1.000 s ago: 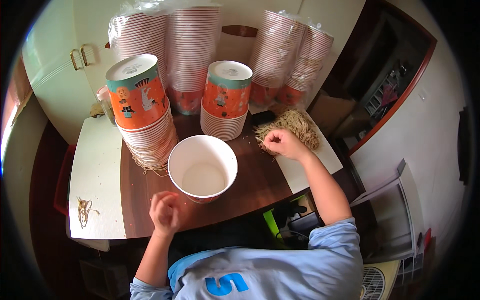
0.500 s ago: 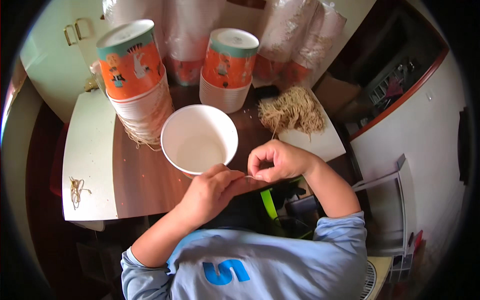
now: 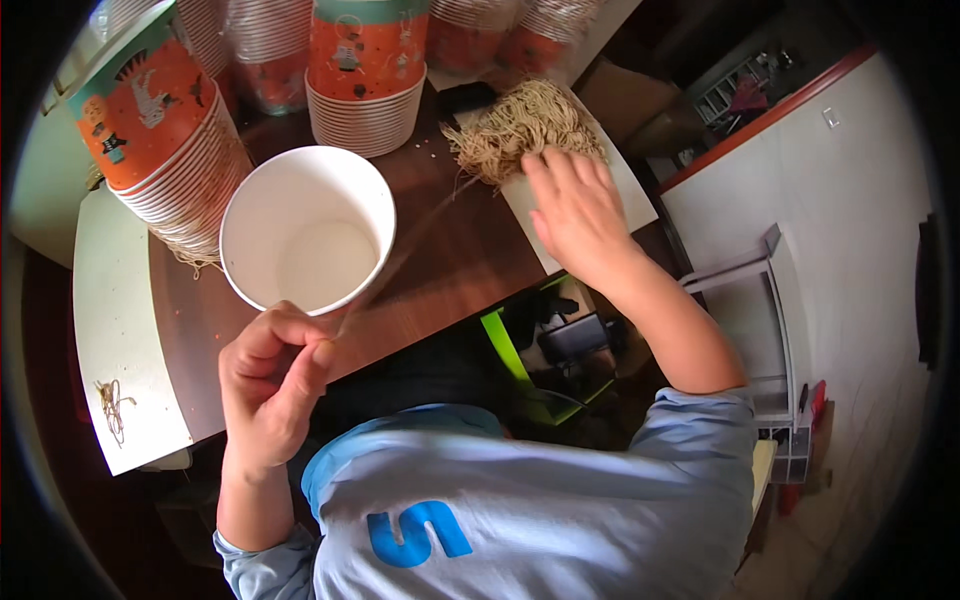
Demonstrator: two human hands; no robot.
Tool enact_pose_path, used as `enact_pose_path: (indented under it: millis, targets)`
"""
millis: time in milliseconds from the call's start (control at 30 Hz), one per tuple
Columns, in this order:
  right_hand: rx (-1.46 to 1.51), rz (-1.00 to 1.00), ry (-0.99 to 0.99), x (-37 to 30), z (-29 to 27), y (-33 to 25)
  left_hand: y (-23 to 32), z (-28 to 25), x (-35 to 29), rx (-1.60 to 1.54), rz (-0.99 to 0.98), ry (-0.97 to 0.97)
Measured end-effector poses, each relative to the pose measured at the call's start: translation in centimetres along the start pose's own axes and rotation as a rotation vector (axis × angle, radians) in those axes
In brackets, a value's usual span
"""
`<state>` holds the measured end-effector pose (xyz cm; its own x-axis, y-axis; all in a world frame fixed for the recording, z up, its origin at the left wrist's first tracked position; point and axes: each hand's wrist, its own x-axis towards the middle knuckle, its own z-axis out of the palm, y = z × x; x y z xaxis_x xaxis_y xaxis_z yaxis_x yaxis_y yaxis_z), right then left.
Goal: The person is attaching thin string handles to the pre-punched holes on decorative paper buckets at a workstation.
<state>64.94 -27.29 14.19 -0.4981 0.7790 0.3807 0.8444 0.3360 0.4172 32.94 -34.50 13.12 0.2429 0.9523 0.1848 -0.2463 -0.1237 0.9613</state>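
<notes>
My left hand (image 3: 268, 385) is closed in a pinch just below the near rim of a white paper bucket (image 3: 275, 215). Between its thumb and forefinger is the end of a thin string (image 3: 405, 250), which runs up blurred to the right, towards a tan bundle of strings (image 3: 530, 125). My right hand (image 3: 582, 215) lies flat at the near edge of that bundle, fingers stretched out. It seems to touch the strings. The bucket stands mouth up on the brown tabletop, nothing visible inside it.
Behind the bucket stand two stacks of upside-down paper buckets, a left stack (image 3: 160, 110) with strings round its lower rims and a middle stack (image 3: 365, 75). Plastic-wrapped stacks (image 3: 268, 55) fill the back. A small string tangle (image 3: 113, 412) lies on the table's left white part.
My right hand has left the left hand and moved up and right to the string bundle, its fingers opening out. My left hand has shifted left. The whole view has turned and shifted.
</notes>
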Motion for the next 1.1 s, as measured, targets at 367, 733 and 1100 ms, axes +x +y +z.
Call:
enact_pose_path:
  millis: [367, 733, 1100]
  targets:
    - [0.707, 0.234, -1.549, -15.2, 1.4, -5.1, -1.2, -0.7, -0.6, 0.133, -0.094, -0.037]
    - [1.499, 0.493, -2.077, -29.7, -0.8, -7.9, -2.7, -1.4, -1.0, 0.112, -0.095, -0.062]
    - [1.277, 0.037, -2.168, -43.0, 5.1, -15.3, -1.9, -1.6, -1.6, 0.128, -0.042, -0.008]
